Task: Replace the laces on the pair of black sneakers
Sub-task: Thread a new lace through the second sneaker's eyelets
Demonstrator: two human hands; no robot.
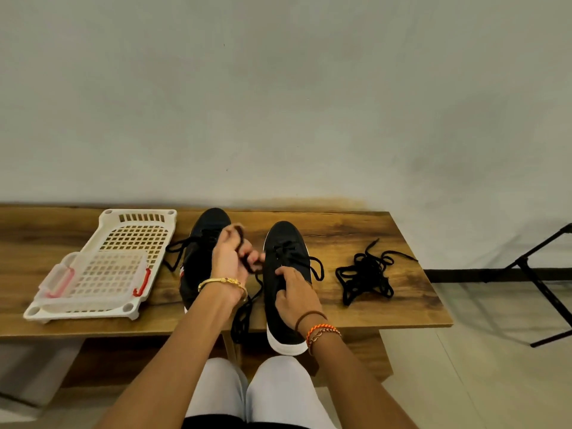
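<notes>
— What sits nearest, low in the frame?
— The right hand (294,292) grips the right sneaker (286,286), fingers curled over its tongue.
— And the left hand (230,258)?
— Centre frame, it pinches a black lace (247,300) between the shoes, above the left sneaker (201,258).
— Farther off?
— Loose laces (366,274) lie at right on the table (402,305); a white tray (120,243) sits at left.

You have two black sneakers (288,274) on the table (356,230), one loose tangle of black laces (366,274) near its right edge, one white basket (136,233) and one clear lidded box (96,274).
</notes>
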